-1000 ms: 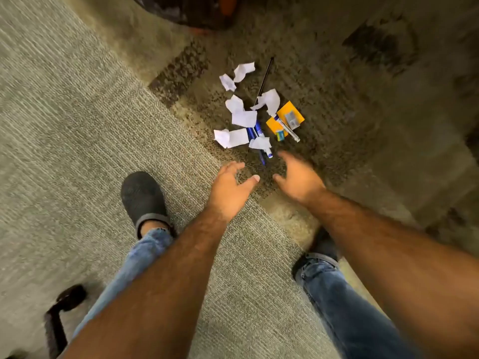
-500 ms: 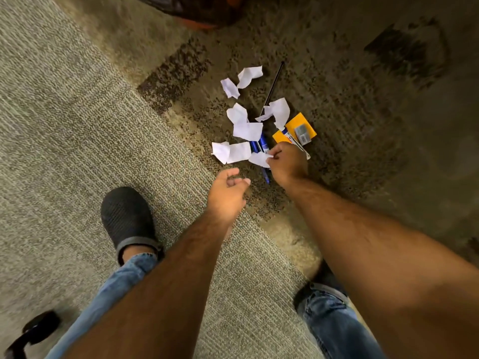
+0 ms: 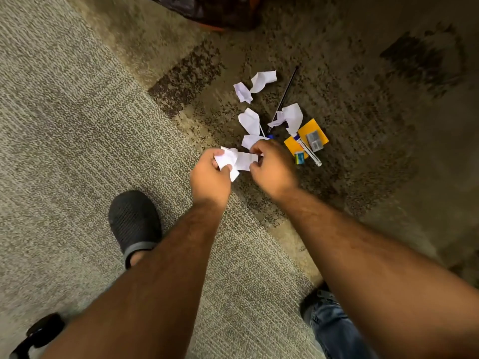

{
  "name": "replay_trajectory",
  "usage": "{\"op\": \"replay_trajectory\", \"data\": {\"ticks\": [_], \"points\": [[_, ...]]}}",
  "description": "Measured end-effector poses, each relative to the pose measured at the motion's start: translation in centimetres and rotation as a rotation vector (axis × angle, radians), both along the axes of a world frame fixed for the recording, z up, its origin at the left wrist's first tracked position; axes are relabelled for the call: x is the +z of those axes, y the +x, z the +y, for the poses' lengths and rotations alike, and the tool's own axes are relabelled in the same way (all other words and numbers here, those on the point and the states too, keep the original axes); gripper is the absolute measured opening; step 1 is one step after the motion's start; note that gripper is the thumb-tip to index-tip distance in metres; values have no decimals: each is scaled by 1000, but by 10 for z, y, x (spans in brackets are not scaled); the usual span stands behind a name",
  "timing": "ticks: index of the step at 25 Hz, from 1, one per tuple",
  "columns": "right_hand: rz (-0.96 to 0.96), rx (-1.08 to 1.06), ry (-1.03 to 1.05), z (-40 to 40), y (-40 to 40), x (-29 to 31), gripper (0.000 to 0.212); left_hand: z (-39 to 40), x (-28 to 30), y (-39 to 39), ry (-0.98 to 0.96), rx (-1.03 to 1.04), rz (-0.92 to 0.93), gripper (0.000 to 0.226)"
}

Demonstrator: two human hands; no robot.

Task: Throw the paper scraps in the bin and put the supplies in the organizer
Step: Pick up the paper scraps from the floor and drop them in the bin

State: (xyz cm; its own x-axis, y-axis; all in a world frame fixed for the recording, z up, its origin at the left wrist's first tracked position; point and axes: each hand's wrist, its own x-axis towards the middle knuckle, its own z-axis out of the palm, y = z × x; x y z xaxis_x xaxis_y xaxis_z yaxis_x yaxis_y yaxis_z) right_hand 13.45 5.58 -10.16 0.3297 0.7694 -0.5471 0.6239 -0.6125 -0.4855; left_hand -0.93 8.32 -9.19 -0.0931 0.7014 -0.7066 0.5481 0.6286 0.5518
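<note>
Several white paper scraps [image 3: 250, 120] lie crumpled on the patterned carpet. My left hand [image 3: 210, 177] is shut on one scrap [image 3: 228, 158]. My right hand [image 3: 273, 168] pinches the flat scrap [image 3: 245, 160] right beside it, and its fingers cover the blue pens. An orange sticky pad [image 3: 312, 128] lies to the right with a grey staple box [image 3: 315, 141] on it, a white pen [image 3: 308, 151] across it and a small green-blue eraser [image 3: 300, 158] at its corner. A thin black stick [image 3: 285, 95] lies behind the scraps.
A dark bag with an orange rim [image 3: 215, 14] sits at the top edge. My black shoe [image 3: 133, 224] stands on the lighter carpet at left, my other foot in jeans [image 3: 326, 314] at lower right. A black chair wheel [image 3: 39, 332] shows at bottom left.
Both hands have moved forward onto the pile. My left hand went from empty to closed on a scrap, and my right hand now pinches the neighbouring scrap.
</note>
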Motion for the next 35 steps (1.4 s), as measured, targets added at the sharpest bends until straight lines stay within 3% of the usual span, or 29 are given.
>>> {"op": "replay_trajectory", "data": {"ticks": [2, 5, 7, 10, 13, 17, 21, 25, 27, 30, 35], "points": [[-174, 274, -45, 5, -3, -2, 56, 4, -6, -7, 70, -255, 101, 59], [-333, 426, -166, 12, -6, -14, 84, 11, -22, -10, 203, -576, 176, 61], [-381, 466, -189, 14, -8, -22, 80, 13, -31, -11, 236, -785, 168, 64], [-391, 493, -158, 13, -11, -34, 54, 18, -43, -13, 240, -982, 207, 56], [-307, 490, -156, 12, -10, -39, 46, 22, -52, -13, 255, -947, 256, 33], [-218, 512, -144, 15, -11, -44, 37, 28, -53, -15, 229, -707, 274, 20], [-126, 333, -54, -1, -16, -45, 33, 51, -49, -16, 415, -677, 298, 16], [-242, 481, -76, -17, -22, -51, 69, 81, -48, 13, 522, -966, 267, 24], [-164, 500, -107, -16, -26, -54, 53, 91, -48, 34, 474, -1142, 193, 30], [-27, 467, -110, -19, -24, -54, 18, 96, -52, 57, 423, -1327, 264, 37], [98, 61, 24, -9, 22, -33, 15, 104, -62, 67, 315, -1291, 399, 33]]}}
